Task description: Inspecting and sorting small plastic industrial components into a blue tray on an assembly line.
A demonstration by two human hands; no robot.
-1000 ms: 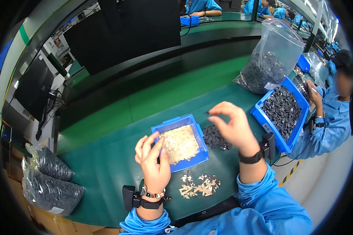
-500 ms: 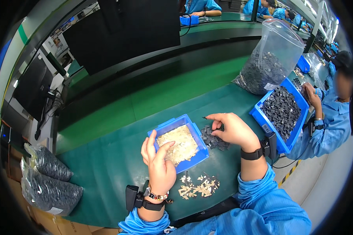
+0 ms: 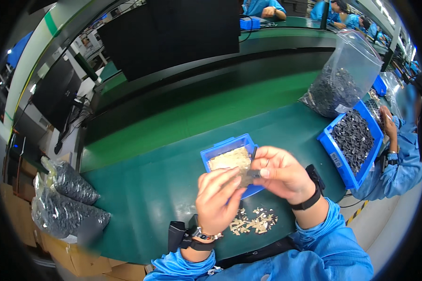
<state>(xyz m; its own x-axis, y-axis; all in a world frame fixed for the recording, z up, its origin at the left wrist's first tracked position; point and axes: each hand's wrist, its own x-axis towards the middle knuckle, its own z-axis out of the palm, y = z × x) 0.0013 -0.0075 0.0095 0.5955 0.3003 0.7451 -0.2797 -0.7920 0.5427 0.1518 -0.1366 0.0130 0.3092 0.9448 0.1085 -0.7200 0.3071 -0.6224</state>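
Note:
In front of me, both hands meet over the near right part of a small blue bin (image 3: 214, 152) that holds pale, flat little pieces (image 3: 229, 159). A small dark piece (image 3: 253, 173) is pinched between the thumb and fingers of my right hand (image 3: 288, 180). The fingers of my left hand (image 3: 215, 201) are drawn together beside that piece; what they grip, if anything, is too small and blurred to make out. On the green table (image 3: 145, 196), nearer to me, lies a loose scatter of pale and dark bits (image 3: 254, 222).
At right stands a blue tray (image 3: 341, 167) full of dark pieces, with a clear bag (image 3: 337, 89) of dark pieces behind it. Filled bags (image 3: 70, 210) lie at the left table edge. A large black panel (image 3: 173, 40) hangs ahead. A co-worker's hand (image 3: 389, 122) works beside the tray.
My right hand has moved from the dark pile toward my left hand, bringing a dark piece. My left hand has left the bin's side, and its fingers have closed in. The view has shifted.

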